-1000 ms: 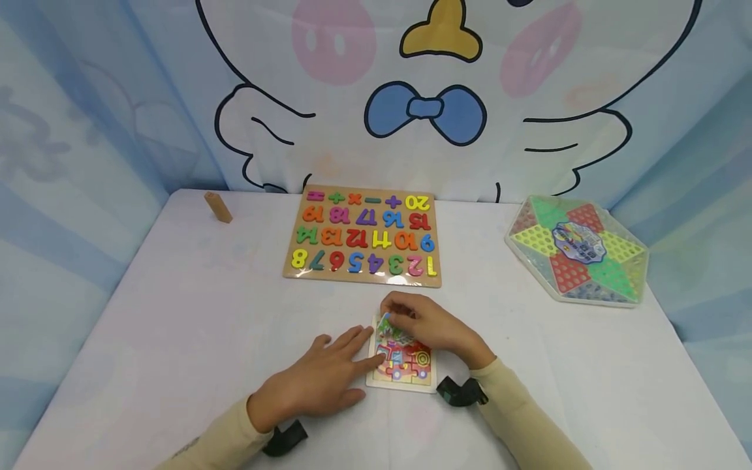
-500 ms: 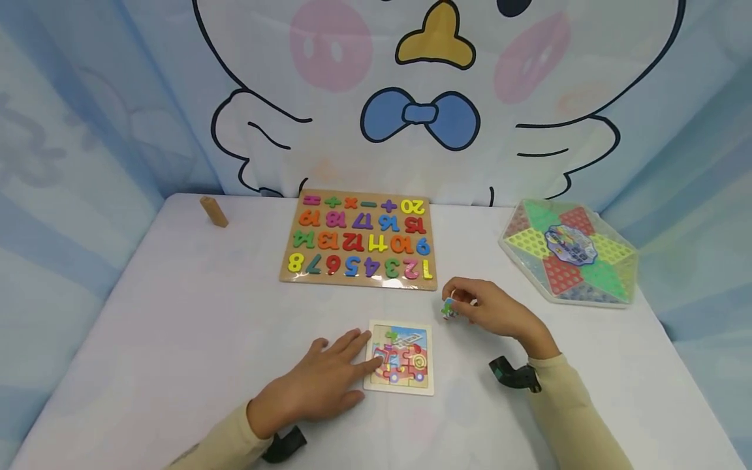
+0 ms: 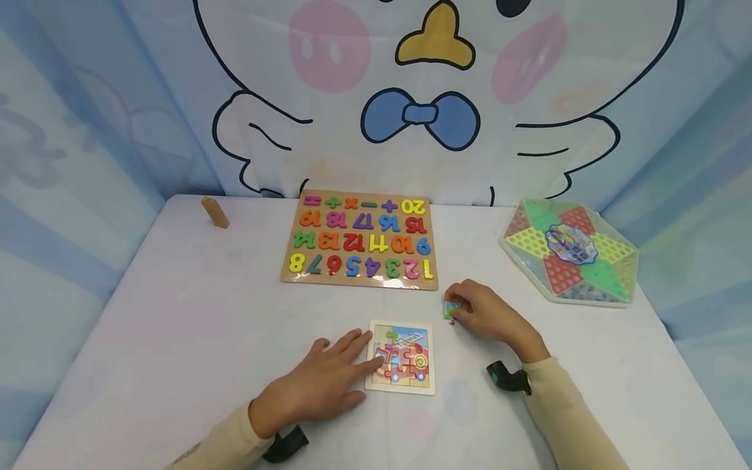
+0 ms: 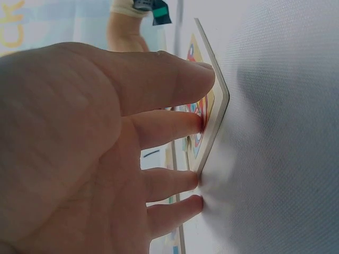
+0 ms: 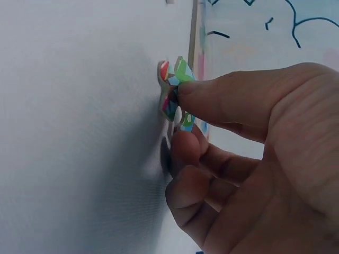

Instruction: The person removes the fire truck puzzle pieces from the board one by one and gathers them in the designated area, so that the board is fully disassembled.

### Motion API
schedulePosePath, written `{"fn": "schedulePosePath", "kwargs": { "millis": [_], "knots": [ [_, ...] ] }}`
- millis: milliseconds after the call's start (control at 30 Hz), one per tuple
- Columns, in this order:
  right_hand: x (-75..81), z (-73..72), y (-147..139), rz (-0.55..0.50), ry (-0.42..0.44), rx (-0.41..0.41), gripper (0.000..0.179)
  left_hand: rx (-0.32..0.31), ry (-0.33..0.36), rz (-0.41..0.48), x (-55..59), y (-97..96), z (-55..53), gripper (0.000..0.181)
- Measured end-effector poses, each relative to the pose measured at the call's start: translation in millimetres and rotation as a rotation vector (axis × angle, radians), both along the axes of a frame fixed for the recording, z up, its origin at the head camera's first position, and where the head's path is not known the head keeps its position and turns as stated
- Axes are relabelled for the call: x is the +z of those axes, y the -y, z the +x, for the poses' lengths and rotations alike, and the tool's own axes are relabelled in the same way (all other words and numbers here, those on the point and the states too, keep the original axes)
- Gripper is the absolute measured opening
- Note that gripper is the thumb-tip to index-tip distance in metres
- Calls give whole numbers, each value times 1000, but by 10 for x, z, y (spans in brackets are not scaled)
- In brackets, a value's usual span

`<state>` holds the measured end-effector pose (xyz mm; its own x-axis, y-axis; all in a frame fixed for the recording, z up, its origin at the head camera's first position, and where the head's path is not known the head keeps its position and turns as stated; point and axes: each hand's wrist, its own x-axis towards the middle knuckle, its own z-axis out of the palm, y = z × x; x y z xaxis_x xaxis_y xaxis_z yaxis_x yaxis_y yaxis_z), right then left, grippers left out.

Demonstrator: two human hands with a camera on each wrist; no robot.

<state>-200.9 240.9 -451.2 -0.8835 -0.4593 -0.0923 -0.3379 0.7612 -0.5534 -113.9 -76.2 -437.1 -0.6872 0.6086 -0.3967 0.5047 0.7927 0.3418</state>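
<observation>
A small jigsaw puzzle (image 3: 413, 339) with a fire-engine picture lies in its pale frame in front of the person. The left hand (image 3: 320, 378) rests beside it with fingers spread, its fingertips on the frame's left edge and the picture; the left wrist view shows these fingers straight. At the upper left of the picture, bare wooden backing shows. To the right of the frame, the right hand (image 3: 484, 313) pinches a green and blue puzzle piece (image 5: 177, 90) between thumb and fingers, close over the white tabletop. Part of the piece is hidden behind the thumb.
A wooden number board (image 3: 360, 240) with coloured digits lies behind the puzzle. At the back right is a hexagonal game board (image 3: 570, 254) in clear packaging. A small wooden block (image 3: 215, 213) stands at the back left. A printed cloth hangs behind the table.
The right hand has moved right, off the puzzle, carrying a puzzle piece out and low over the table. Bare backing now shows in the frame. The left hand has stayed in place.
</observation>
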Motion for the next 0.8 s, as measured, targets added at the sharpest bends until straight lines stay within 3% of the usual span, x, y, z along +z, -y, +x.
{"fn": "schedulePosePath", "kwargs": {
  "millis": [567, 800],
  "knots": [
    [2, 61, 80, 66, -43, -7, 19, -2, -19, 5, 1, 1, 11, 58],
    [110, 170, 247, 182, -87, -29, 25, -7, -14, 2, 12, -1, 4, 58]
  ]
}}
